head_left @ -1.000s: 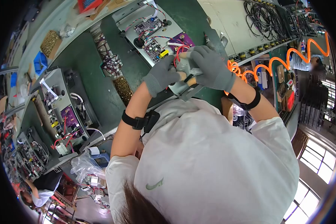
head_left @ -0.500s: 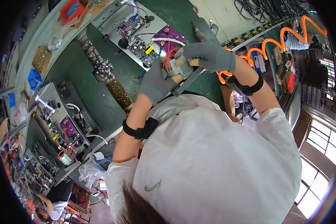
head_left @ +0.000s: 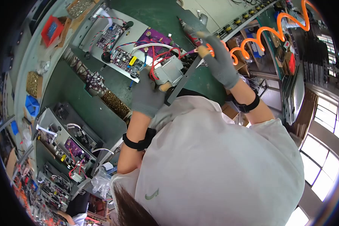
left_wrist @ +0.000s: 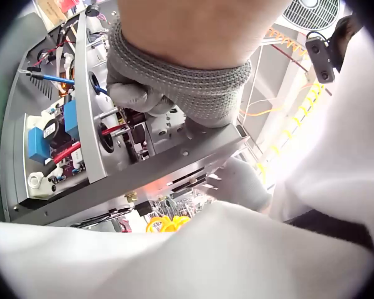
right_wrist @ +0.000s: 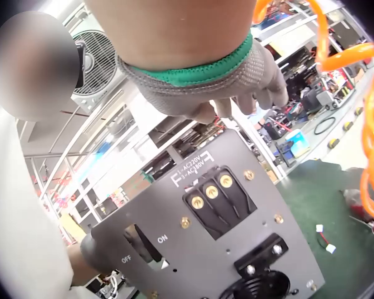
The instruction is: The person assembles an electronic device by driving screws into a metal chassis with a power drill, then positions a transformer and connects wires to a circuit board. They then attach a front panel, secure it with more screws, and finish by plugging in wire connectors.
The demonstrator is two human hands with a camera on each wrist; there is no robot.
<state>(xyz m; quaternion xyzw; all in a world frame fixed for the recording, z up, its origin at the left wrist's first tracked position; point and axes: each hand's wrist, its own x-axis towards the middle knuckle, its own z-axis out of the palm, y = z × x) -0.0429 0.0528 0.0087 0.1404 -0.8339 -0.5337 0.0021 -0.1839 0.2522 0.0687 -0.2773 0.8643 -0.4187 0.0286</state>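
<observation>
In the head view my gloved left hand (head_left: 147,94) holds a light grey box-shaped part (head_left: 169,71) with red wires against the inner side of a dark grey metal panel (head_left: 184,80). My left fingers (left_wrist: 128,96) are curled behind this panel in the left wrist view. The right wrist view shows the panel's outer face, with ON/OFF lettering, a black lever in a slot and brass terminals (right_wrist: 212,192). My right hand (head_left: 219,62) is off the part, fingers extended beyond the panel's far end, near a red-and-grey power screwdriver (head_left: 190,33). Purple and black circuit boards (head_left: 154,39) sit on the unit's base.
An orange coiled hose (head_left: 267,34) stretches to the upper right. Another wired unit (head_left: 69,145) stands at left on the green bench (head_left: 79,90). A box of brass screws (head_left: 115,104), a blue bin (head_left: 32,105) and a red bin (head_left: 52,30) are nearby.
My right hand has let go of the grey part and moved right toward the power screwdriver, its fingers straightened. The left hand keeps holding the part. The head view has shifted.
</observation>
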